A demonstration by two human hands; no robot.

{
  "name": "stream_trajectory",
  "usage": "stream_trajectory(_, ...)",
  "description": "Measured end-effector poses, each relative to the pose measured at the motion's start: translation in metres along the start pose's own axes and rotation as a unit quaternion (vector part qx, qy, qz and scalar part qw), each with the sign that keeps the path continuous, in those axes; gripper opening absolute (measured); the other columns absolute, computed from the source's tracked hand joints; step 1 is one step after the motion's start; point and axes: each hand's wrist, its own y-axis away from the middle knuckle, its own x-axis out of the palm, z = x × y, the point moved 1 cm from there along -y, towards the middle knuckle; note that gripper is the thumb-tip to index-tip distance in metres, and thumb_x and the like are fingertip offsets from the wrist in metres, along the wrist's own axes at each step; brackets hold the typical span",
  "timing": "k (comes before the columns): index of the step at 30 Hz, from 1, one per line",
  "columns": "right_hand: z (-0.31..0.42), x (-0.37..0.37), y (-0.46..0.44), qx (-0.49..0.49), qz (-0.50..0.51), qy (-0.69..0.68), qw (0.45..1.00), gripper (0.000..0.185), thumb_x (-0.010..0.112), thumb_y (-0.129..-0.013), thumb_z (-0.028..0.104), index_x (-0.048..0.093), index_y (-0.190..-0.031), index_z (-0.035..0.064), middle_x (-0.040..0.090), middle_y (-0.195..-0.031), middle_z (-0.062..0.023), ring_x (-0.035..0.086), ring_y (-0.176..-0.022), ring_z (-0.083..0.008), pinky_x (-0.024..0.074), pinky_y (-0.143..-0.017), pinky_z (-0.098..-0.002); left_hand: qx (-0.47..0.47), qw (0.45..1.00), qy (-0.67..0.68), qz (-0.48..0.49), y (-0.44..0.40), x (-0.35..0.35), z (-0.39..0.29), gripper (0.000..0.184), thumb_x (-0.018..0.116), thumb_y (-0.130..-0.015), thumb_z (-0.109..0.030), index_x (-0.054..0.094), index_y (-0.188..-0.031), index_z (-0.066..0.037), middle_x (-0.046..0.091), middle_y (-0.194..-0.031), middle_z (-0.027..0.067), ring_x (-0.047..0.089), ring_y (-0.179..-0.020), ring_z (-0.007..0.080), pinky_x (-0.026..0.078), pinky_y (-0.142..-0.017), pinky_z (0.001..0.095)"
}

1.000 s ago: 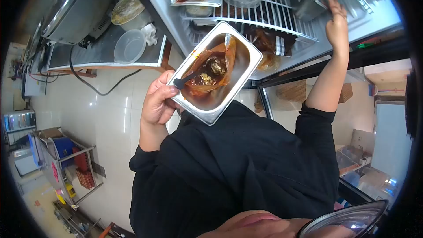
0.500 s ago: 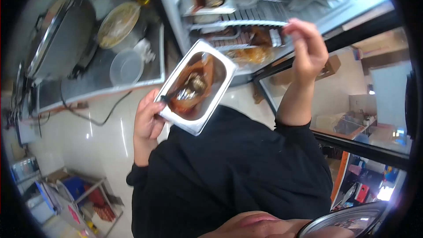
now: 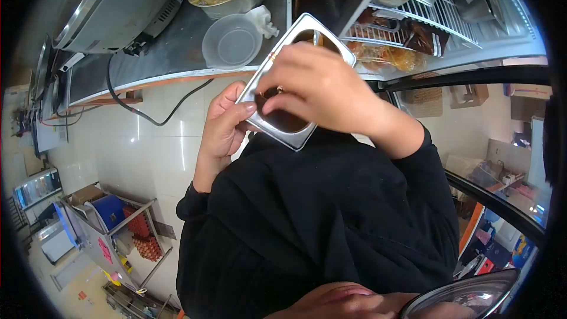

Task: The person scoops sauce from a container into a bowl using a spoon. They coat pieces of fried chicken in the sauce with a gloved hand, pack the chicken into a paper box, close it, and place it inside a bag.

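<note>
"So, where's the pan (image 3: 290, 138)?"

"In front of the black shirt (image 3: 319, 201), in the left hand (image 3: 227, 119), which grips it by its lower-left edge, thumb on the rim."

"Which way does it point?"

"Its long axis slants from lower left to upper right: one short end near the shirt, the other pointing away from it."

"Anything in the way?"

"The right hand (image 3: 322, 82) crosses over the mouth and hides most of the inside. Its fingers are curled, thumb apart; they're blurred, so I can't tell whether they hold anything."

"And around it?"

"Beyond the pan, the counter (image 3: 171, 44) bears a clear tub (image 3: 232, 42), with a crumpled white wad (image 3: 263, 21) just beside it and a film-covered pot (image 3: 236, 8) behind. A black cord (image 3: 128, 110) loops below the edge. Off to the right, the fridge (image 3: 520, 41) stands open, bags (image 3: 401, 58) inside."
</note>
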Motion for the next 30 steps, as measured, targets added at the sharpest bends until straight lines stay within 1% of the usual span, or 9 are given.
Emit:
stream_trajectory(4, -0.012, -0.001, -0.005, 0.030, -0.017, 0.128, 0.991, 0.015, 0.068, -0.068, 0.012, 0.062, -0.081, 0.0064, 0.058, -0.075, -0.0064, 0.058, -0.075, -0.0254, 0.0472, -0.066, -0.0342, 0.040, 0.999, -0.020, -0.014, 0.010, -0.025, -0.005, 0.006, 0.054, -0.082, -0.005, 0.049, -0.081, -0.007, 0.055, -0.077, 0.0014, 0.052, -0.065, 0.0051, 0.045, -0.059, 0.0198)
stream_trajectory(7, -0.006, 0.004, -0.012, 0.040, -0.057, 0.107, 0.992, 0.014, 0.069, -0.069, 0.010, 0.062, -0.080, 0.0056, 0.060, -0.075, -0.0067, 0.061, -0.072, -0.0252, 0.0483, -0.064, -0.0332, 0.075, 0.997, -0.016, -0.022, 0.019, -0.040, -0.015, 0.012, 0.058, -0.080, -0.009, 0.049, -0.087, -0.004, 0.059, -0.086, 0.0053, 0.054, -0.076, 0.0101, 0.044, -0.073, 0.0241)
stream_trajectory(8, 0.000, 0.005, -0.015, 0.063, -0.100, 0.065, 0.991, 0.013, 0.070, -0.071, 0.010, 0.061, -0.078, 0.0046, 0.063, -0.074, -0.0073, 0.063, -0.068, -0.0248, 0.0491, -0.059, -0.0316, 0.089, 0.996, -0.011, -0.022, 0.021, -0.046, -0.019, 0.012, 0.057, -0.080, -0.009, 0.049, -0.087, -0.004, 0.059, -0.086, 0.0053, 0.054, -0.077, 0.0100, 0.044, -0.074, 0.0242)
stream_trajectory(11, 0.011, 0.004, -0.013, 0.180, -0.112, -0.020, 0.977, 0.014, 0.071, -0.073, 0.013, 0.060, -0.076, 0.0044, 0.064, -0.074, -0.0076, 0.064, -0.067, -0.0239, 0.0491, -0.056, -0.0293, 0.118, 0.993, -0.007, -0.022, 0.024, -0.056, -0.029, 0.011, 0.057, -0.081, -0.008, 0.048, -0.085, -0.005, 0.059, -0.087, 0.0053, 0.054, -0.078, 0.0100, 0.044, -0.076, 0.0245)
stream_trajectory(16, 0.007, 0.023, -0.015, -0.065, -0.174, 0.130, 0.974, 0.018, 0.073, -0.070, 0.012, 0.056, -0.077, 0.0062, 0.053, -0.062, -0.0039, 0.056, -0.056, -0.0213, 0.0450, -0.050, -0.0307, 0.149, 0.988, -0.024, -0.030, 0.026, -0.057, -0.030, 0.010, 0.056, -0.082, -0.007, 0.048, -0.085, -0.005, 0.058, -0.087, 0.0049, 0.053, -0.078, 0.0092, 0.043, -0.076, 0.0242)
stream_trajectory(20, 0.003, 0.047, -0.018, -0.083, -0.184, 0.173, 0.964, 0.016, 0.071, -0.070, 0.012, 0.059, -0.078, 0.0062, 0.056, -0.067, -0.0043, 0.056, -0.059, -0.0219, 0.0455, -0.055, -0.0323, 0.176, 0.983, -0.044, -0.017, 0.031, -0.062, -0.028, 0.009, 0.056, -0.082, -0.006, 0.047, -0.085, -0.006, 0.057, -0.088, 0.0043, 0.052, -0.078, 0.0085, 0.042, -0.077, 0.0239)
stream_trajectory(24, 0.002, 0.060, -0.022, -0.024, -0.134, 0.079, 0.988, 0.014, 0.069, -0.075, 0.015, 0.062, -0.080, 0.0045, 0.060, -0.071, -0.0083, 0.058, -0.066, -0.0259, 0.0465, -0.062, -0.0349, 0.206, 0.975, -0.063, -0.049, 0.034, -0.054, -0.030, 0.008, 0.055, -0.083, -0.006, 0.048, -0.085, -0.006, 0.057, -0.089, 0.0039, 0.051, -0.079, 0.0084, 0.041, -0.078, 0.0238)
stream_trajectory(27, 0.002, 0.059, -0.022, 0.048, -0.110, -0.010, 0.993, 0.016, 0.066, -0.080, 0.018, 0.063, -0.083, 0.0021, 0.061, -0.071, -0.0111, 0.059, -0.067, -0.0241, 0.0466, -0.063, -0.0328, 0.219, 0.970, -0.079, -0.067, 0.033, -0.055, -0.030, 0.007, 0.055, -0.083, -0.005, 0.048, -0.085, -0.006, 0.057, -0.088, 0.0037, 0.051, -0.079, 0.0084, 0.041, -0.078, 0.0239)
stream_trajectory(30, 0.004, 0.061, -0.023, 0.239, -0.047, -0.235, 0.941, 0.020, 0.060, -0.087, 0.021, 0.064, -0.086, 0.0012, 0.064, -0.070, -0.0098, 0.060, -0.068, -0.0173, 0.0458, -0.062, -0.0293, 0.215, 0.969, -0.092, -0.085, 0.034, -0.060, -0.028, 0.007, 0.054, -0.084, -0.005, 0.048, -0.087, -0.006, 0.057, -0.089, 0.0039, 0.051, -0.080, 0.0086, 0.041, -0.079, 0.0240)
